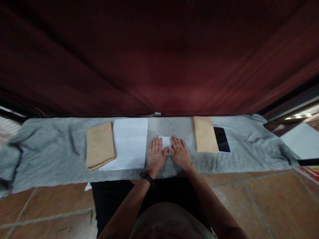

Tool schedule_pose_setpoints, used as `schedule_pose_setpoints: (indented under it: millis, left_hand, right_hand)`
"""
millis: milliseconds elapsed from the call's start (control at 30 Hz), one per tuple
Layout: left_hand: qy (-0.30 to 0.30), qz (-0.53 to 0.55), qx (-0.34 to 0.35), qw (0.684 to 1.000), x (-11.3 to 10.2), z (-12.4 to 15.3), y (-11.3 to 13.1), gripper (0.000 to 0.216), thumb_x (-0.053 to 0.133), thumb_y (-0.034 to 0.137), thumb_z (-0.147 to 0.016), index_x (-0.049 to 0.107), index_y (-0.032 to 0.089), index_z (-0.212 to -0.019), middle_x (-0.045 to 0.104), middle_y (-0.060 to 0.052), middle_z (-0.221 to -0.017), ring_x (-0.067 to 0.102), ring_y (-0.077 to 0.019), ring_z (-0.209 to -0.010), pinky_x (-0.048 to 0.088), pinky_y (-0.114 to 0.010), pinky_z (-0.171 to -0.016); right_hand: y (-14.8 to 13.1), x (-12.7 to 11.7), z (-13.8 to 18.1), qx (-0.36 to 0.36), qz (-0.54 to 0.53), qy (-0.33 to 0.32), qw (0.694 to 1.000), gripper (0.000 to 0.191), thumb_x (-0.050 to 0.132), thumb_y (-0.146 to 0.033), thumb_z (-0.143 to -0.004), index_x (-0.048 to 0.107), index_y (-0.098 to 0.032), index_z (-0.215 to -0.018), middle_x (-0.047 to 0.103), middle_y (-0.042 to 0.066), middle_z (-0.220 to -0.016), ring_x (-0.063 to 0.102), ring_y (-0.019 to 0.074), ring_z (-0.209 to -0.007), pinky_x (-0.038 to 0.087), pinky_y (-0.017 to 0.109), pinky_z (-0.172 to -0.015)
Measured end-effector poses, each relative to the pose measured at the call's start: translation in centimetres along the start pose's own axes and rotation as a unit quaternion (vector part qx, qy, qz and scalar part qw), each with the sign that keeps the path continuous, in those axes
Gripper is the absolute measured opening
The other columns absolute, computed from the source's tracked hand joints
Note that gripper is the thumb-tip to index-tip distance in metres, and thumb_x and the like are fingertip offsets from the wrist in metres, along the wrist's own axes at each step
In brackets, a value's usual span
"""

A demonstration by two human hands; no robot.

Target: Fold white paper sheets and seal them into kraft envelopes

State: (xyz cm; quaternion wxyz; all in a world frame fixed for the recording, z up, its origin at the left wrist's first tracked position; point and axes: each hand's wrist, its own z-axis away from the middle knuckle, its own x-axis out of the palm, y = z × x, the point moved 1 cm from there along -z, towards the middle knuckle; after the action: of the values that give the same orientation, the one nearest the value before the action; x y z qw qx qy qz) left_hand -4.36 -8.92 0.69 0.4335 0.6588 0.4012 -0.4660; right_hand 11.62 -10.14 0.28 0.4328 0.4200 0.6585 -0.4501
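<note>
A small piece of folded white paper (166,142) lies on the grey cloth in front of me. My left hand (156,156) rests flat on its left part, fingers stretched out and pointing away from me. On its right part lies my right hand (180,153), also flat with the fingers extended. Both thumbs point inward, close to each other at the paper's near edge. The hands cover the two ends of the paper, so only its middle shows.
Left of my hands are large white sheets (131,142), partly under a stack of brown envelopes (100,144). More brown envelopes (206,134) lie to the right, beside a dark tablet (221,139). Grey cloth (254,142) covers the narrow table. A dark red curtain (159,66) hangs behind.
</note>
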Motion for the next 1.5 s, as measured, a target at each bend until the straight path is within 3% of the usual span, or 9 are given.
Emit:
schedule_pose_setpoints:
  millis: [333,533,633,900,1167,1333,1500]
  left_hand:
    - [0.0,0.007,-0.005,1.0,-0.5,0.0,0.2,0.08,0.038,0.058,-0.099,0.03,0.001,-0.154,0.03,-0.022,-0.161,0.023,-0.0321,-0.152,0.025,-0.051,-0.123]
    - [0.005,0.007,-0.003,1.0,-0.4,0.0,0.1,0.082,0.039,0.059,-0.098,0.029,0.002,-0.155,0.03,-0.022,-0.161,0.023,-0.0324,-0.152,0.024,-0.051,-0.123]
    - [0.005,0.009,-0.005,1.0,-0.3,0.0,0.1,0.082,0.039,0.06,-0.098,0.029,0.002,-0.155,0.031,-0.022,-0.161,0.024,-0.0327,-0.152,0.024,-0.052,-0.123]
    - [0.001,0.013,-0.002,1.0,-0.2,0.0,0.1,0.076,0.041,0.053,-0.099,0.029,0.003,-0.155,0.029,-0.022,-0.162,0.023,-0.0318,-0.153,0.025,-0.051,-0.123]
    - [0.031,0.044,-0.015,0.998,-0.1,0.3,0.5,0.062,0.036,0.038,-0.103,0.03,0.004,-0.154,0.031,-0.021,-0.162,0.021,-0.0313,-0.153,0.025,-0.053,-0.123]
    - [-0.013,0.106,0.105,0.989,-0.4,1.1,3.9,0.054,0.029,0.035,-0.105,0.033,0.011,-0.154,0.037,-0.014,-0.161,0.027,-0.024,-0.152,0.028,-0.047,-0.124]
    - [-0.032,0.101,0.11,0.988,-0.5,1.4,4.7,0.059,0.03,0.043,-0.106,0.03,0.012,-0.156,0.034,-0.014,-0.162,0.024,-0.024,-0.153,0.026,-0.047,-0.125]
  right_hand:
    - [3.2,0.1,-0.3,0.031,0.022,0.027,0.999,0.055,0.031,-0.037,-0.107,0.035,-0.013,-0.156,0.039,0.012,-0.159,0.036,0.0276,-0.147,0.025,0.048,-0.121]
    - [4.2,-0.2,-0.4,0.081,0.001,0.062,0.995,0.054,0.032,-0.036,-0.106,0.038,-0.012,-0.154,0.042,0.014,-0.157,0.037,0.0286,-0.147,0.03,0.049,-0.119]
    - [3.6,-0.6,0.4,0.081,-0.01,0.071,0.994,0.055,0.033,-0.035,-0.106,0.036,-0.01,-0.155,0.039,0.016,-0.159,0.033,0.0287,-0.149,0.031,0.049,-0.119]
    - [-0.8,-1.0,4.7,-0.074,-0.045,-0.001,0.996,0.052,0.037,-0.033,-0.105,0.037,-0.016,-0.155,0.042,0.009,-0.158,0.038,0.024,-0.147,0.028,0.047,-0.122]
    - [-1.1,-1.0,5.1,-0.052,-0.016,0.011,0.998,0.053,0.04,-0.033,-0.105,0.039,-0.012,-0.153,0.043,0.012,-0.157,0.039,0.0249,-0.146,0.026,0.047,-0.123]
    - [-1.1,-0.6,5.3,-0.057,0.004,0.01,0.998,0.054,0.043,-0.02,-0.099,0.042,-0.009,-0.151,0.046,0.014,-0.154,0.038,0.0249,-0.146,0.024,0.047,-0.124]
    - [-1.2,-0.5,5.4,-0.056,0.014,0.004,0.998,0.056,0.041,-0.014,-0.096,0.041,-0.009,-0.152,0.047,0.014,-0.154,0.037,0.024,-0.147,0.022,0.045,-0.124]
